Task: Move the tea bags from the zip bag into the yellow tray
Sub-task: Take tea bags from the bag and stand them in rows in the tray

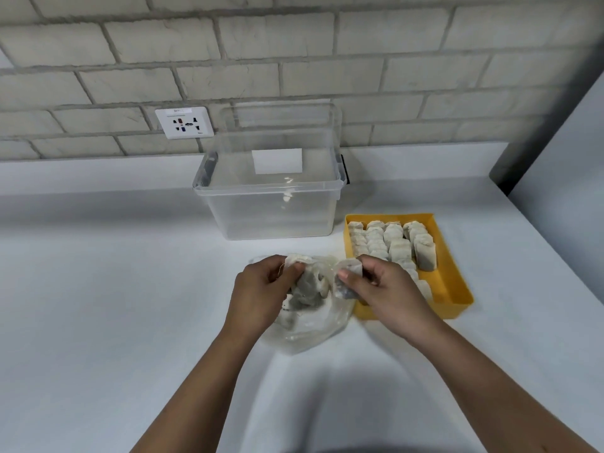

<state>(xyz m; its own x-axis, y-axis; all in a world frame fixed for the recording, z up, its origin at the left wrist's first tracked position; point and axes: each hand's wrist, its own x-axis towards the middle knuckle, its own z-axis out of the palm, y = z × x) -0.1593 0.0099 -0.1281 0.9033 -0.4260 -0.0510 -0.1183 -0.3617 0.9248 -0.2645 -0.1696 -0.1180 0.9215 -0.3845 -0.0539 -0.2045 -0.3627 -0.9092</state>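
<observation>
A clear zip bag (310,331) lies on the white counter, crumpled, with a few tea bags (305,292) showing inside. My left hand (261,292) pinches a tea bag (295,260) at the bag's mouth. My right hand (382,289) holds another tea bag (348,279) just left of the yellow tray (454,279). Rows of several pale tea bags (392,243) stand in the tray. My right hand hides the tray's near left corner.
A clear plastic storage box (271,204) stands behind the zip bag, its lid leaning against the brick wall. A wall socket (184,122) sits to its left. The counter's right edge (555,256) runs diagonally past the tray.
</observation>
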